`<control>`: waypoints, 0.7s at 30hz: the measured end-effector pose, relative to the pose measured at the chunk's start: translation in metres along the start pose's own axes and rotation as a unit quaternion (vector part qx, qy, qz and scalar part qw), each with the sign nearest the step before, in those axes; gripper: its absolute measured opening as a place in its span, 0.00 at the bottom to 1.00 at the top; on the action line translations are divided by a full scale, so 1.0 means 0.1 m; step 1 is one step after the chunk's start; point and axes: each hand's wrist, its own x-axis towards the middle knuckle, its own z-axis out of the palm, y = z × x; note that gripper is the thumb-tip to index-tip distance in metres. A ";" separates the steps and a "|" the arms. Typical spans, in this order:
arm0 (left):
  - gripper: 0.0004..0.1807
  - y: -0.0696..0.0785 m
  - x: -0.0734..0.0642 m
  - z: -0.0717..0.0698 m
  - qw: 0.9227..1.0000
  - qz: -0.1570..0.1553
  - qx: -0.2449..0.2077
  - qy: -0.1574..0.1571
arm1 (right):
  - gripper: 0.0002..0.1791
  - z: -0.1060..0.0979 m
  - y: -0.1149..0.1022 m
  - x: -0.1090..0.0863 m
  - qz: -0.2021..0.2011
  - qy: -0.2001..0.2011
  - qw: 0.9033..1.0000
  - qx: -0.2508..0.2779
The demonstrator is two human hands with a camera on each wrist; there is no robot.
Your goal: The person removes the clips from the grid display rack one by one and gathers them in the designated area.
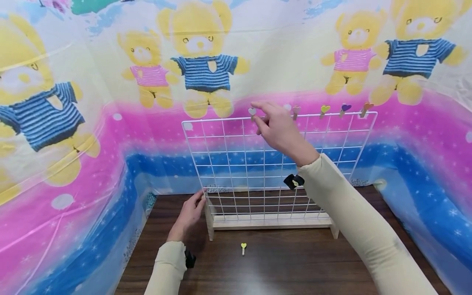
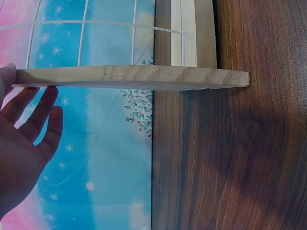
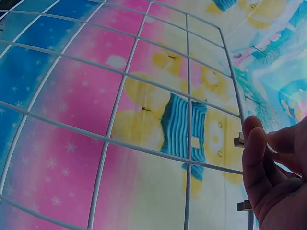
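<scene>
A white wire grid rack [image 1: 236,164] stands on the table, held by a wooden base. At the top wire's left half, my right hand [image 1: 280,130] has thumb and index finger at a small clothespin with a white heart [image 1: 252,111], pinching it. In the right wrist view its wooden end [image 3: 239,140] sticks out beside my fingertips. My left hand [image 1: 189,213] grips the left wooden upright [image 2: 120,76], thumb on one side and fingers on the other. A yellow heart clothespin [image 1: 243,248] lies on the table in front of the rack.
Along the top wire to the right sit clothespins with pink [image 1: 296,110], yellow [image 1: 325,109], purple [image 1: 345,108] and orange [image 1: 367,106] hearts. The dark wood table [image 1: 287,262] lies below. A bear-printed cloth [image 1: 273,53] hangs behind and at both sides.
</scene>
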 end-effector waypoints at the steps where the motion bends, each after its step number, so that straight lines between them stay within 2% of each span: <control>1: 0.22 0.00 0.00 0.00 1.000 0.001 0.000 0.000 | 0.22 0.01 0.00 0.02 0.002 -0.003 1.000 0.001; 10: 0.22 -0.02 0.01 -0.01 1.000 -0.008 -0.009 -0.005 | 0.18 0.04 0.00 0.09 0.004 -0.006 1.000 -0.010; 21: 0.22 -0.03 0.01 -0.01 1.000 0.008 -0.011 0.002 | 0.11 0.04 0.02 0.09 0.008 0.015 1.000 0.010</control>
